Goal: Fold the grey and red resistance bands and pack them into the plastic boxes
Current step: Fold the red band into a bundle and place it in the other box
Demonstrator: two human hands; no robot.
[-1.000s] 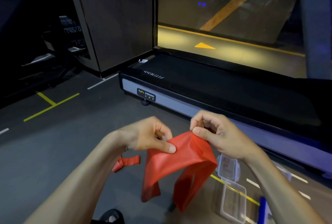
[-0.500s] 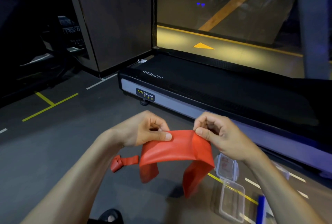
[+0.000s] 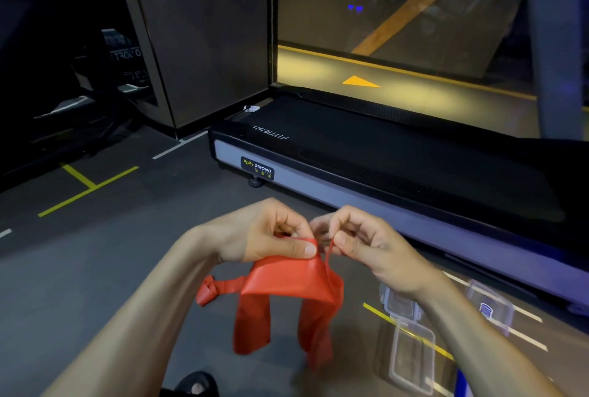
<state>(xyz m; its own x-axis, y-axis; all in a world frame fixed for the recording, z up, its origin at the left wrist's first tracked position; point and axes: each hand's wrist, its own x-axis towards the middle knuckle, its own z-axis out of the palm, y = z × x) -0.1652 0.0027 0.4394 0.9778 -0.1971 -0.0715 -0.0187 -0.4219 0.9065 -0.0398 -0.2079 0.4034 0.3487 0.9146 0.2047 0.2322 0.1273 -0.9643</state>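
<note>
I hold a red resistance band (image 3: 288,282) in the air over the gym floor. My left hand (image 3: 264,234) pinches its folded top between thumb and fingers. Close beside it, my right hand (image 3: 360,243) pinches a thin edge of the same band. Two loose ends hang down below the fold. A small knotted red band piece (image 3: 212,290) lies on the floor at the left. An open clear plastic box (image 3: 411,355) with its lid (image 3: 398,301) lies on the floor at the lower right. A second clear box (image 3: 490,307) lies further right. No grey band is in view.
A black treadmill (image 3: 366,154) stands across the floor just beyond my hands. Yellow and white floor lines (image 3: 86,187) mark the dark floor. A dark wall panel (image 3: 204,36) rises at the back left. My shoe tip (image 3: 196,384) shows at the bottom edge.
My hands have come close together, narrowing the fold at the top of the red band. My right hand now pinches only a thin edge. The hanging ends have swung lower.
</note>
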